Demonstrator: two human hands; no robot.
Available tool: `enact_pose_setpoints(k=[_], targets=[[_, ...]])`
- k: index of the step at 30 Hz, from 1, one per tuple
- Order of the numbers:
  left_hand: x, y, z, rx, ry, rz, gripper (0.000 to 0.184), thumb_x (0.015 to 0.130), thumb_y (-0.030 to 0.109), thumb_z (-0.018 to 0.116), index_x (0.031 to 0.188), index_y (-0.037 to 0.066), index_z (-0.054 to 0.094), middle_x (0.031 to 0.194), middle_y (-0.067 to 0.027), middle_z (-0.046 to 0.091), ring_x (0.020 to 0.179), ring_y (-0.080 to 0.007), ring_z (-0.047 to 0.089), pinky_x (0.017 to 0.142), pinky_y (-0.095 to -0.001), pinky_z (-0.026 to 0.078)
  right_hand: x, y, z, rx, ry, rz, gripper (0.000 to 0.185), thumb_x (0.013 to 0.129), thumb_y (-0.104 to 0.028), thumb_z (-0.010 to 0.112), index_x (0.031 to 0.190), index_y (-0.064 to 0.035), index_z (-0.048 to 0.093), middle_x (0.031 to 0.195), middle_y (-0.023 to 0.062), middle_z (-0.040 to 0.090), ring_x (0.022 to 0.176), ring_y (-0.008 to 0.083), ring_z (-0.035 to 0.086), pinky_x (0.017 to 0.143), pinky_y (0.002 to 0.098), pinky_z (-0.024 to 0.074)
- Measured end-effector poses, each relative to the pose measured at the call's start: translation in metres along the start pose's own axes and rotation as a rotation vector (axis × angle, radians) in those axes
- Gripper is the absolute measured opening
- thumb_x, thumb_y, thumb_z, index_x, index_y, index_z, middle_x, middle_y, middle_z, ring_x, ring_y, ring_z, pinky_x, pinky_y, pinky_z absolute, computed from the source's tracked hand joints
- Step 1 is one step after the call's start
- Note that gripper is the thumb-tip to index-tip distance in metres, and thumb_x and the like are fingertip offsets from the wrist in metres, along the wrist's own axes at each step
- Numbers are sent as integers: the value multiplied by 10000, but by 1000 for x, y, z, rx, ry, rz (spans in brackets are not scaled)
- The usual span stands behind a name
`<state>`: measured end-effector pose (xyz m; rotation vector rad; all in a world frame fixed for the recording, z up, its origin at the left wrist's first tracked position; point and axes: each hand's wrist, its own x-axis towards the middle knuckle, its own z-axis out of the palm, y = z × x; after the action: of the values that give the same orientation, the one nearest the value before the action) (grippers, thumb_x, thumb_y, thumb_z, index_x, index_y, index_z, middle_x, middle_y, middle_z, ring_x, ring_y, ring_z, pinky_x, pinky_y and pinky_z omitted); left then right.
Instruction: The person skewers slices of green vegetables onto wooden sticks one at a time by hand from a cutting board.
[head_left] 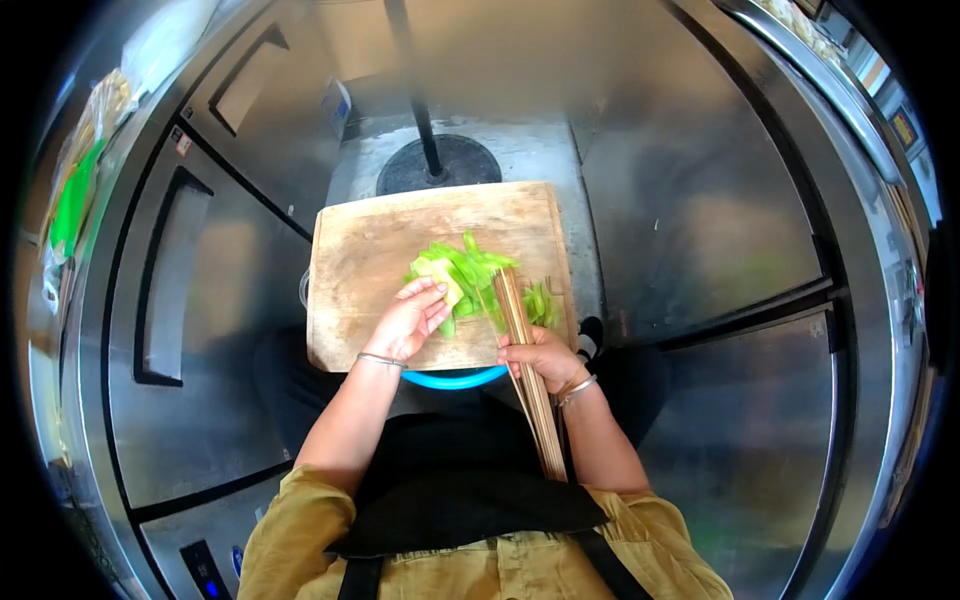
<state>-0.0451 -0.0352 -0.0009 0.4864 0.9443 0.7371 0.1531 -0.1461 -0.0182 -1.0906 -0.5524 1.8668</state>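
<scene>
Nearest is the black apron (pixel 450 510). The right hand (pixel 545 357) is closed around a bundle of sticks (pixel 539 410); the left hand (pixel 405 320) pinches a pale slice (pixel 442 277) between its fingertips. Near both, green pieces (pixel 467 265) lie on the board (pixel 360 240). Below its near edge, a blue rim (pixel 455 380) shows. Steel doors (pixel 710 200) stand at both sides.

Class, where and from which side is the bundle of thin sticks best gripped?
Probably near the middle of the bundle of thin sticks, from the person's right, where the right hand grips: it is long and narrow, its far end near the green slices.
</scene>
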Motion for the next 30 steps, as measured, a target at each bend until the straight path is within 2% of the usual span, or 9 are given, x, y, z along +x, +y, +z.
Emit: enact_pose_setpoints(k=[3, 9, 13, 18, 21, 30], targets=[[8, 2, 22, 99, -71, 29, 91, 808, 75, 590, 871, 121, 542, 837, 12, 588, 744, -85, 565, 704, -226, 486, 2, 2, -3, -16, -15, 0, 129, 729, -28, 633, 822, -32, 543, 692, 68, 580, 513, 101, 508, 475, 217, 424], [31, -5, 27, 282, -54, 116, 99, 807, 73, 586, 879, 79, 518, 768, 6, 549, 690, -77, 539, 633, -200, 486, 2, 3, -4, -21, -36, -5, 126, 732, -37, 631, 822, -36, 544, 692, 60, 579, 513, 98, 505, 474, 215, 423], [36, -7, 24, 308, -19, 96, 97, 805, 70, 588, 862, 70, 509, 769, -7, 555, 675, -80, 543, 591, -190, 480, 2, 3, -5, -20, -43, -11, 121, 731, -34, 629, 819, -37, 545, 690, 58, 578, 512, 97, 504, 474, 215, 423], [28, -5, 34, 276, 49, 149, 148, 809, 33, 570, 954, 42, 543, 791, -25, 567, 660, -81, 548, 558, -180, 483, 2, 2, -5, -29, -57, -9, 113, 734, -33, 622, 818, -37, 546, 689, 57, 577, 513, 96, 504, 473, 214, 421], [36, -3, 25, 348, -50, 84, 200, 818, 32, 558, 1018, 24, 559, 824, -39, 586, 672, -85, 556, 575, -178, 486, 0, 1, -3, -22, -50, -14, 117, 734, -33, 624, 821, -34, 546, 688, 57, 576, 516, 96, 504, 474, 214, 421], [38, 7, 19, 274, -196, -127, 185, 839, 61, 540, 996, -26, 585, 903, -84, 613, 776, -115, 587, 677, -192, 502, 1, 3, -5, -26, -47, -10, 109, 739, -35, 620, 822, -34, 550, 685, 57, 574, 511, 96, 503, 475, 216, 422]])
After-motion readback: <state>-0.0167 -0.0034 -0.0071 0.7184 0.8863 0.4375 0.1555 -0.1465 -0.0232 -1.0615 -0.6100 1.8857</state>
